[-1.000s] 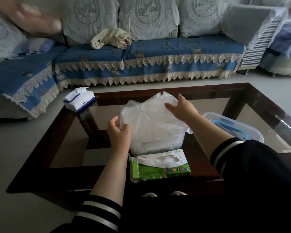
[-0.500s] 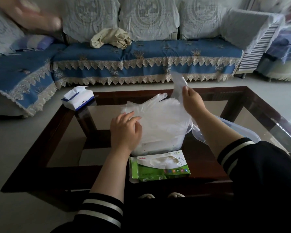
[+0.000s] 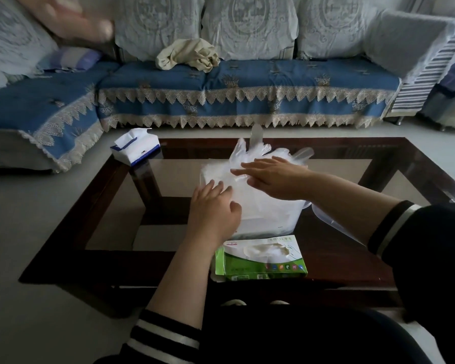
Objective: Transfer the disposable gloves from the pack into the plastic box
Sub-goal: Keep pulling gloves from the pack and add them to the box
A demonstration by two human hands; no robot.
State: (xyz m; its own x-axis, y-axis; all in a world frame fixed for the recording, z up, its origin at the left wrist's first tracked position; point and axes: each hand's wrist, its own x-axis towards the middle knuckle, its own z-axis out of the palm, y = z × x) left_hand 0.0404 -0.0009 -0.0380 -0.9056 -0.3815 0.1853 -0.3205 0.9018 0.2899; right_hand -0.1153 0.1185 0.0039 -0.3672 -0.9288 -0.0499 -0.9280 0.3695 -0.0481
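The thin clear disposable gloves [image 3: 250,177] heap over the translucent plastic box [image 3: 265,219] on the glass worktop [image 3: 168,179], behind the green cardboard pack [image 3: 260,261]. They look feather-light, limp and slippery; pinch at the cuffs. The left hand [image 3: 215,208] and right hand [image 3: 276,177] press them down, fingers straight, gripping nothing

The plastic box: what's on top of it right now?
A heap of clear disposable gloves covers the plastic box, with the left hand and right hand flat on it. The box's inside is hidden by the gloves.
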